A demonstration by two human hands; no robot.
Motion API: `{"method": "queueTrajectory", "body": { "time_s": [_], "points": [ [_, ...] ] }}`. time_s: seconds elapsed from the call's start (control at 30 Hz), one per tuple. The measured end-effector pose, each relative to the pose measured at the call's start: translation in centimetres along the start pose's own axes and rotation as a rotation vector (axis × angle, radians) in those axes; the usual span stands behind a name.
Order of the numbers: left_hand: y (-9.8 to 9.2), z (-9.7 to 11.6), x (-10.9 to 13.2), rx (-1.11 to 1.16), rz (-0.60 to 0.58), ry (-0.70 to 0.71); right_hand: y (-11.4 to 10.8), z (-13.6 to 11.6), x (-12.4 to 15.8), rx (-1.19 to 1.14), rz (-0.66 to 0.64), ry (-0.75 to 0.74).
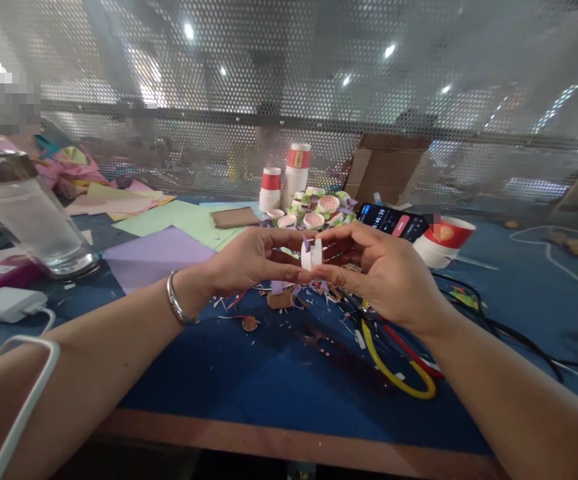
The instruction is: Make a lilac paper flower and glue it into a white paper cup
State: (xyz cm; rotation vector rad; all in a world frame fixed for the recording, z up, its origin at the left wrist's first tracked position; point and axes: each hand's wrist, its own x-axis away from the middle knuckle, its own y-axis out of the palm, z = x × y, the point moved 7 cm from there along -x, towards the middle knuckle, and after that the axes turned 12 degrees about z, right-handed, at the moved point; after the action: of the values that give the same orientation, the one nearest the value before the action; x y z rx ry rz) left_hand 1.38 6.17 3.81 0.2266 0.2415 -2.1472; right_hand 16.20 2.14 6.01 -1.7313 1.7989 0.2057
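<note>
A small white ring-shaped piece (312,255) with a bit of purple paper on it is held above the blue table between both hands. My left hand (263,257) pinches its left side with thumb and fingers. From the right, my right hand (363,260) grips the same piece, fingertips close to those of the left. Behind the hands lies a pile of small round paper pieces (313,220) with green and purple strips. Under the hands are paper scraps and a small brown cardboard piece (281,300).
Stacked paper cups (297,175) stand behind the pile. Left are purple paper (156,257), green paper (169,223) and a glass (43,227). A phone (391,222), a tilted cup (446,240), yellow-handled scissors (393,380) and black cables (513,333) lie right.
</note>
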Motion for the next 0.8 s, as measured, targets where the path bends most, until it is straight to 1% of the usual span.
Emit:
{"method": "queueTrajectory", "body": {
  "time_s": [0.13,0.23,0.43,0.67,0.8],
  "points": [
    [0.2,-0.3,0.0,0.027,-0.034,-0.021,0.0,-0.2,-0.1,0.015,0.019,-0.004],
    [0.0,-0.7,0.0,0.031,-0.022,-0.035,0.0,0.0,-0.2,0.026,0.018,-0.002],
    [-0.2,-1.2,-0.2,0.071,0.007,-0.065,0.1,0.8,-0.2,0.016,-0.033,0.026],
    [-0.3,-1.3,-0.3,0.077,0.005,-0.075,0.1,0.7,-0.2,0.019,-0.045,0.016],
    [-0.3,-1.3,-0.3,0.086,-0.007,-0.056,0.1,0.7,-0.2,0.016,-0.028,0.030]
  ]
}}
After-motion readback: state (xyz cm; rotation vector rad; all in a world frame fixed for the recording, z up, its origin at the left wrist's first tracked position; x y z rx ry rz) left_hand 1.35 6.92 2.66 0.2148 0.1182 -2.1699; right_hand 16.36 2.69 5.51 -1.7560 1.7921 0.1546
